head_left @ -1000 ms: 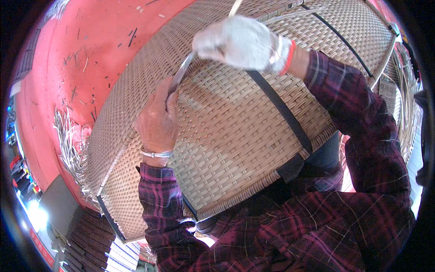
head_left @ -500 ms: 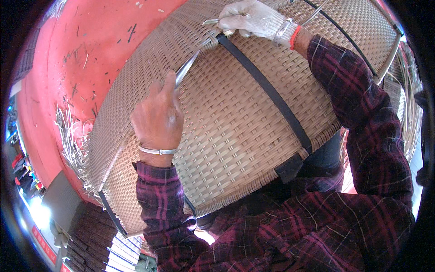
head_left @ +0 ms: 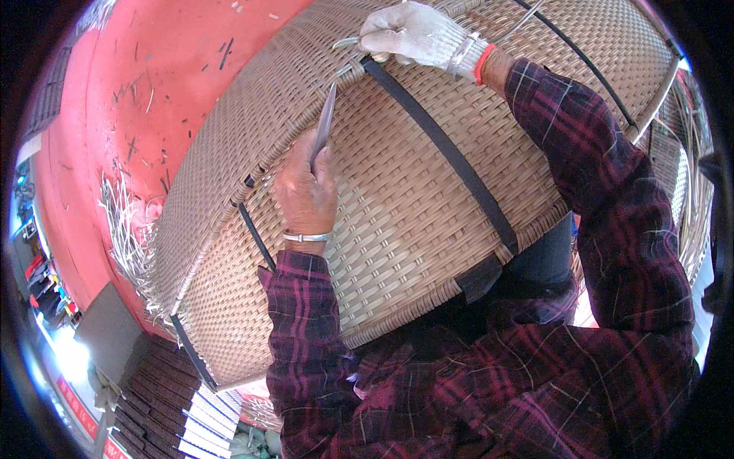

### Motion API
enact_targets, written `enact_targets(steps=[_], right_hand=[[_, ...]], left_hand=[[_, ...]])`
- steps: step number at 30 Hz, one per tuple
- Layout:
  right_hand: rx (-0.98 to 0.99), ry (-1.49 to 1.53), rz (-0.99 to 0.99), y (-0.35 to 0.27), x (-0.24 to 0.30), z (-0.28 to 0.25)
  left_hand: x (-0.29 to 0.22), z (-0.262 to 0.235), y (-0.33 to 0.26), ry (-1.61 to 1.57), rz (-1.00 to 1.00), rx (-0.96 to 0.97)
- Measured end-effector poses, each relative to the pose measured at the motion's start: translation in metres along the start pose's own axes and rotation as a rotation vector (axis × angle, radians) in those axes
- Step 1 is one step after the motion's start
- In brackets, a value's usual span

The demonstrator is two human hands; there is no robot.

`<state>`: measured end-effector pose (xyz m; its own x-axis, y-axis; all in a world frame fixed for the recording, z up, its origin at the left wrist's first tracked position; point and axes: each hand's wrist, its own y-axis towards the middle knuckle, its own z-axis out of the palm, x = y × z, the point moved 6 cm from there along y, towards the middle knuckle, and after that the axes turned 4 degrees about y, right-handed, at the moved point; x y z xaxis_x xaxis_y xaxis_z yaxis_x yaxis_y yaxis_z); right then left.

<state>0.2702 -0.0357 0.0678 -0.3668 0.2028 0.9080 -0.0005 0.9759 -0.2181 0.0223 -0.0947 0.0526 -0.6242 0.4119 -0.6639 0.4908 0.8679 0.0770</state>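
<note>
A large woven wicker basket (head_left: 397, 206) with dark flat bands (head_left: 443, 145) lies tilted across my lap. My left hand (head_left: 306, 180), bare with a silver bangle, is closed round a pointed metal blade (head_left: 324, 126). The blade points up beside the basket's wrapped ridge (head_left: 302, 122), and its handle end is hidden in my palm. At the top, my right hand (head_left: 417, 34), in a white knitted glove, is closed on the ridge by the end of a dark band. A pale cane strip (head_left: 345, 43) sticks out left of its fingertips.
Red floor (head_left: 176, 84) with scattered scraps lies beyond the basket at the left. Loose pale strips (head_left: 126, 222) pile against the basket's left side, and more long strips (head_left: 692, 168) lie at the far right. A grey board (head_left: 111, 333) stands at the lower left.
My left hand has moved right, turning the blade more upright while its tip stays near the same spot. My gloved right hand has shifted slightly left with the cane strip.
</note>
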Motion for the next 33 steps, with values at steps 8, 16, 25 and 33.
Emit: enact_targets(steps=[8,16,25,33], right_hand=[[-0.026,-0.056,0.006,0.005,0.000,0.004],[0.025,-0.039,0.039,0.003,0.004,0.003],[0.042,-0.005,0.017,-0.001,0.001,0.002],[0.000,-0.035,0.027,-0.011,-0.003,0.009]], left_hand=[[0.002,-0.015,0.028,0.217,0.195,0.082],[0.007,0.003,0.006,0.213,0.202,-0.060],[0.024,-0.013,-0.003,0.413,0.111,-0.165],[-0.003,-0.031,0.019,0.510,0.190,-0.157]])
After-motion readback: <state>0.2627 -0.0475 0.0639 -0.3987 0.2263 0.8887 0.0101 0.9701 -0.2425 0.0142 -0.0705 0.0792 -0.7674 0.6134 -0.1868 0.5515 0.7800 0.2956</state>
